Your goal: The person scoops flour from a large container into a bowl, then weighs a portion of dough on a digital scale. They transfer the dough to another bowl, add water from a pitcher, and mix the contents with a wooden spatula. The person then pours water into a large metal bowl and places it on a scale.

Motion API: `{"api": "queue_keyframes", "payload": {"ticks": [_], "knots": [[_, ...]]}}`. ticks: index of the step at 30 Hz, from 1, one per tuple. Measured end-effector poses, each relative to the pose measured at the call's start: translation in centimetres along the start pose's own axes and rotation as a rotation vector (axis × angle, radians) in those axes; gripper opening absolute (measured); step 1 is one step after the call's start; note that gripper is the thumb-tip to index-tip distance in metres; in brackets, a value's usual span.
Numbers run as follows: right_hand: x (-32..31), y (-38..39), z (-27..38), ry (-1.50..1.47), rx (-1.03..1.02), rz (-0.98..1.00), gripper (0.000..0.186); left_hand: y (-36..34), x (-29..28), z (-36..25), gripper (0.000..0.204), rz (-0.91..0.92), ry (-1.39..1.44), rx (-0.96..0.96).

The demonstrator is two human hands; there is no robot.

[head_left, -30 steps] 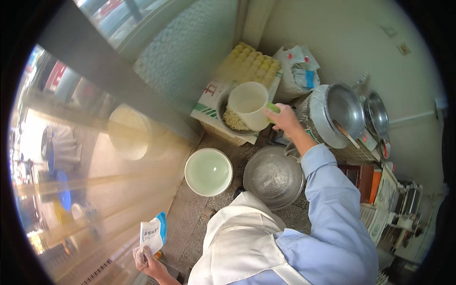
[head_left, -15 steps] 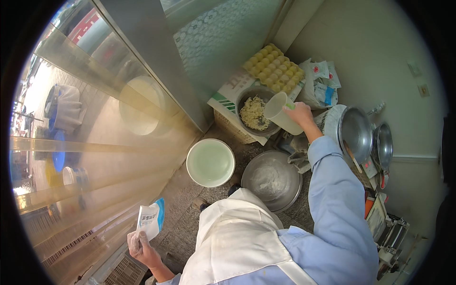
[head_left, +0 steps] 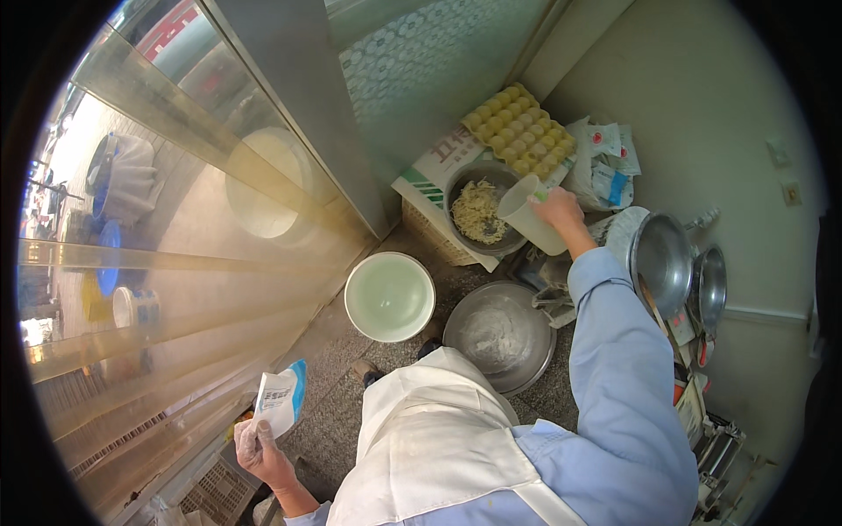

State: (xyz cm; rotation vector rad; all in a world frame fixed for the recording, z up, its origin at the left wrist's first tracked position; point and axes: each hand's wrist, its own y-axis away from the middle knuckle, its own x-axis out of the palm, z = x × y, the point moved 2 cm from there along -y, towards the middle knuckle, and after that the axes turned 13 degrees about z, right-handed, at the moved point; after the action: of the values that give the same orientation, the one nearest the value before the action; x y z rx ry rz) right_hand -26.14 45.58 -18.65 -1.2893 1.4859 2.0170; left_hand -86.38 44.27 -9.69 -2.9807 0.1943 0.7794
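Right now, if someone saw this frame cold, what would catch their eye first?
Probably the right hand, stretched forward and tipping a pale plastic jug over a metal bowl of shredded pale food that sits on a cardboard box. Just behind it lies a tray of eggs. Lower down, a white bucket and a large floury metal basin stand on the floor, while the left hand holds a small white and blue packet off to the side.

A person seen from above wears a light blue long-sleeved shirt [head_left: 614, 377], its loose sleeve creased along the arm and ending in a plain cuff at the wrist. Over the front lies a white apron [head_left: 430, 438], with a white strap crossing the shoulder. Both hands are bare, the left hand [head_left: 259, 447] dusted with white powder.
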Motion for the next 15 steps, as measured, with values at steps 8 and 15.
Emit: {"api": "queue_keyframes", "payload": {"ticks": [8, 15], "knots": [[0.7, 0.9, 1.5, 0.159, -0.128, -0.028, 0.06, -0.1, 0.5, -0.5, 0.009, 0.015, -0.046, 0.024], [0.9, 2.9, 1.1, 0.241, -0.125, -0.007, 0.045, -0.4, 1.0, -0.6, 0.009, 0.018, -0.006, 0.026]]}}
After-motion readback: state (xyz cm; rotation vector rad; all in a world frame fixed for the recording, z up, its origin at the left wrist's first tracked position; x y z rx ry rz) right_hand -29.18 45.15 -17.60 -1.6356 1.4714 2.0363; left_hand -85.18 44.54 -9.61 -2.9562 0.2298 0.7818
